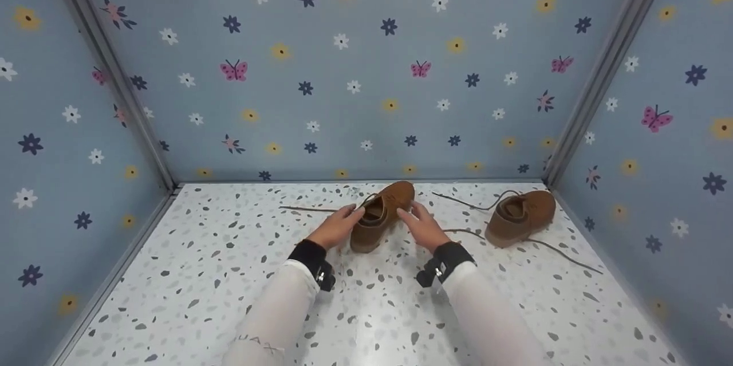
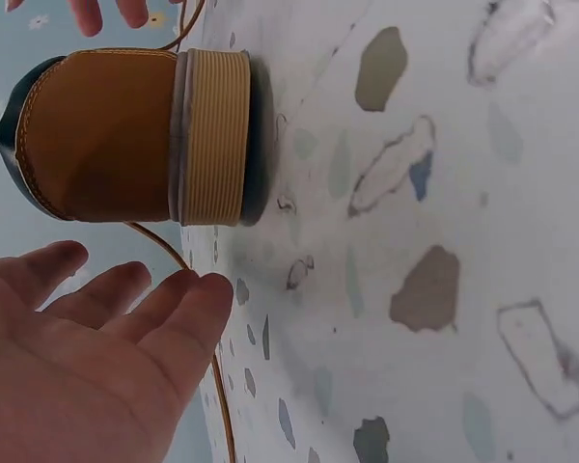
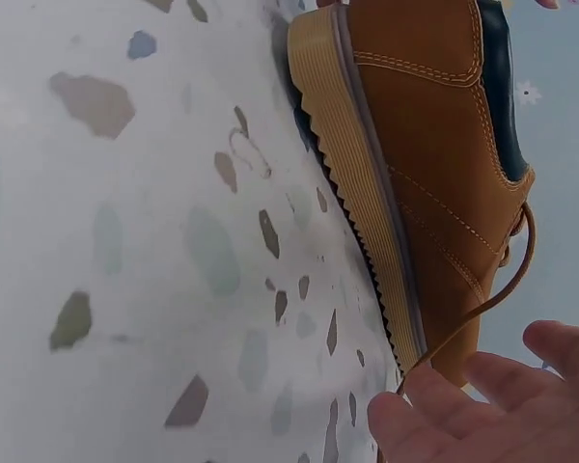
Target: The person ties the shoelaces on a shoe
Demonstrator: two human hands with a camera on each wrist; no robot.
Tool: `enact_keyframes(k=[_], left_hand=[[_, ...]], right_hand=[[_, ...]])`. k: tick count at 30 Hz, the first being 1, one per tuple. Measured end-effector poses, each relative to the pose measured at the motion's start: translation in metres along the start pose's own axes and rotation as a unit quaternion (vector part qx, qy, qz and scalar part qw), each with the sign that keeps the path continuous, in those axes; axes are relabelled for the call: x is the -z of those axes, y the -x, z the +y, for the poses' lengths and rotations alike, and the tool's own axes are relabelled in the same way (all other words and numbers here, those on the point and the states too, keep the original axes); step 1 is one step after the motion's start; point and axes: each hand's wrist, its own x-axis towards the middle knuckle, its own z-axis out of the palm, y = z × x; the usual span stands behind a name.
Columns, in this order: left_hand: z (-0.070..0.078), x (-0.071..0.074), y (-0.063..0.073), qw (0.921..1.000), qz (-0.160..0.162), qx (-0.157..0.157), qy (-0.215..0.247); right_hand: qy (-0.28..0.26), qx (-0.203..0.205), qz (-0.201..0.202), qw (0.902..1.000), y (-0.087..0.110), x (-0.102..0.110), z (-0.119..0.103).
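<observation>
A brown lace-up shoe (image 1: pixel 402 195) stands upright on the speckled surface near the back wall, its toe pointing away and to the right. My left hand (image 1: pixel 334 229) is at its left side, fingers extended towards the shoe opening. In the left wrist view those relaxed fingers (image 2: pixel 188 318) lie beside the heel, apart from the leather. My right hand (image 1: pixel 426 228) reaches along the other side with loosely bent fingers. Seen from the right wrist, its fingertips are close to the front of the sole, where a brown lace (image 3: pixel 507 289) hangs down.
A second brown shoe (image 1: pixel 535 214) stands at the right with its laces loose on the speckled white surface (image 1: pixel 189 274). One lace (image 1: pixel 306 209) stretches left from the first shoe. Blue flowered panels (image 1: pixel 366 68) enclose the back and both sides, with metal posts (image 1: pixel 117 79) at the corners.
</observation>
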Motion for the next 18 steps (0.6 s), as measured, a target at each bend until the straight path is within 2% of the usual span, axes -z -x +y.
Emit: enact_keyframes(k=[4, 8, 12, 15, 18], left_hand=[[0.003, -0.003, -0.006, 0.9998, -0.005, 0.003, 0.019], [0.003, -0.005, -0.010, 0.9982, -0.010, 0.028, 0.051], [0.003, -0.004, -0.013, 0.9951, -0.014, 0.055, 0.081], [0.003, -0.003, -0.015, 0.9942, -0.010, 0.062, 0.088], [0.004, -0.004, -0.016, 0.9936, -0.003, 0.066, 0.091]], right_hand=[[-0.028, -0.010, 0.017, 0.9994, -0.010, -0.008, -0.005], [-0.038, -0.027, 0.031, 0.9984, -0.016, -0.013, -0.005], [-0.075, -0.048, 0.038, 0.9953, -0.019, -0.018, -0.007], [-0.100, -0.047, 0.037, 0.9932, -0.021, -0.022, -0.009], [-0.094, -0.031, 0.042, 0.9942, -0.022, -0.028, -0.009]])
